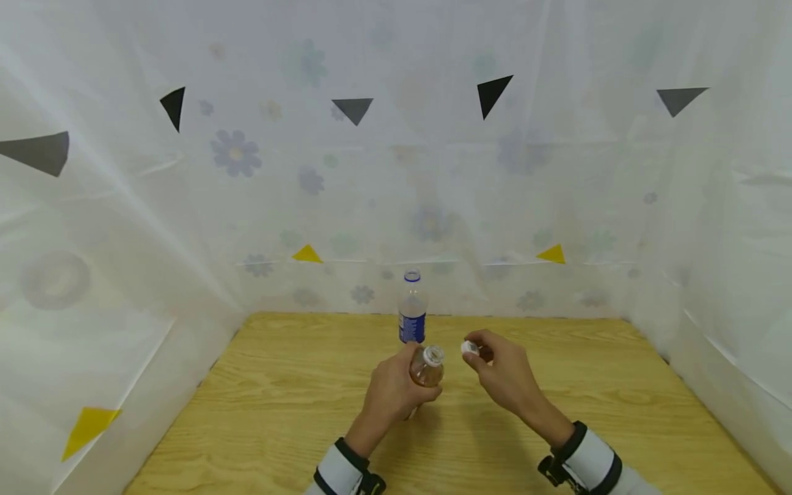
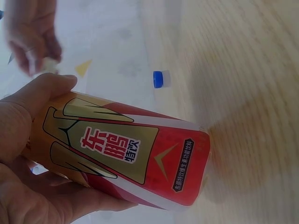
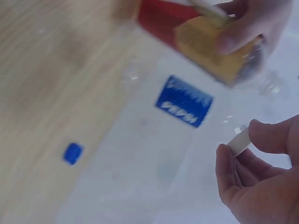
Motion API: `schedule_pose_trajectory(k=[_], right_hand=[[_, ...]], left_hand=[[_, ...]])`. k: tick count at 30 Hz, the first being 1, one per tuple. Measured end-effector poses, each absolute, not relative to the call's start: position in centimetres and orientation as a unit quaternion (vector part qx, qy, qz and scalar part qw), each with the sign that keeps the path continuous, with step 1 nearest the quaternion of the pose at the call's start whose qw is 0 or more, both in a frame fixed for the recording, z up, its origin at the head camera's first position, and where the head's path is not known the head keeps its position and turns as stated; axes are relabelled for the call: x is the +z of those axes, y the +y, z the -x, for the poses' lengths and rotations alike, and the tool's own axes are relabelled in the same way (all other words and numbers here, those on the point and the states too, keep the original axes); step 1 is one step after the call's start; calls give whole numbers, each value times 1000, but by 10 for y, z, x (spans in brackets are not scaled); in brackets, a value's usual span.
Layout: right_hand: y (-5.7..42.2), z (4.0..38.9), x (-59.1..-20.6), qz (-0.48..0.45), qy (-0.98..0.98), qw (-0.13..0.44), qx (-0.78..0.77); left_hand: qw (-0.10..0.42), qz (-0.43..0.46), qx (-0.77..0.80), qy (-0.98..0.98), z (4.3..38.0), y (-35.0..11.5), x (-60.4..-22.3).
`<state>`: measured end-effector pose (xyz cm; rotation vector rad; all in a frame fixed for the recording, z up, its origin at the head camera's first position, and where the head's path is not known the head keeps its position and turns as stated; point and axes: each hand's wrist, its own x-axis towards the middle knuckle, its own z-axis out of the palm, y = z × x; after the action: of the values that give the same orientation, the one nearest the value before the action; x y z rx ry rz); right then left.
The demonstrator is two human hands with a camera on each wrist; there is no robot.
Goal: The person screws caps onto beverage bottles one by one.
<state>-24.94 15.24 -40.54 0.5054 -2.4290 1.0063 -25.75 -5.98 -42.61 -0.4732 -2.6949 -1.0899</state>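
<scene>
In the head view my left hand (image 1: 391, 388) grips a drink bottle (image 1: 427, 371) with an uncovered mouth. Its red and gold label (image 2: 117, 149) fills much of the left wrist view. To the right of the bottle, apart from it, my right hand (image 1: 504, 371) pinches a white bottle cap (image 1: 470, 348) between thumb and fingers. Behind the left hand stands a clear Pepsi bottle (image 1: 412, 323) with a blue label and an uncapped mouth. A blue cap (image 2: 158, 79) lies on the table; in the head view I cannot make it out.
The wooden table (image 1: 278, 412) has pale flowered sheeting (image 1: 396, 192) behind it and along both sides. Black, grey and yellow triangles are stuck on that sheeting. The Pepsi bottle stands near the table's back edge.
</scene>
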Motion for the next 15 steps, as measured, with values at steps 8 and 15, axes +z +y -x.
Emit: schedule_pose_trajectory(k=[8, 15], right_hand=[[121, 234, -377, -232, -854, 243, 398], [107, 231, -377, -238, -851, 245, 399]], left_hand=[[101, 170, -368, -909, 258, -61, -425], [104, 178, -368, -907, 258, -60, -426]])
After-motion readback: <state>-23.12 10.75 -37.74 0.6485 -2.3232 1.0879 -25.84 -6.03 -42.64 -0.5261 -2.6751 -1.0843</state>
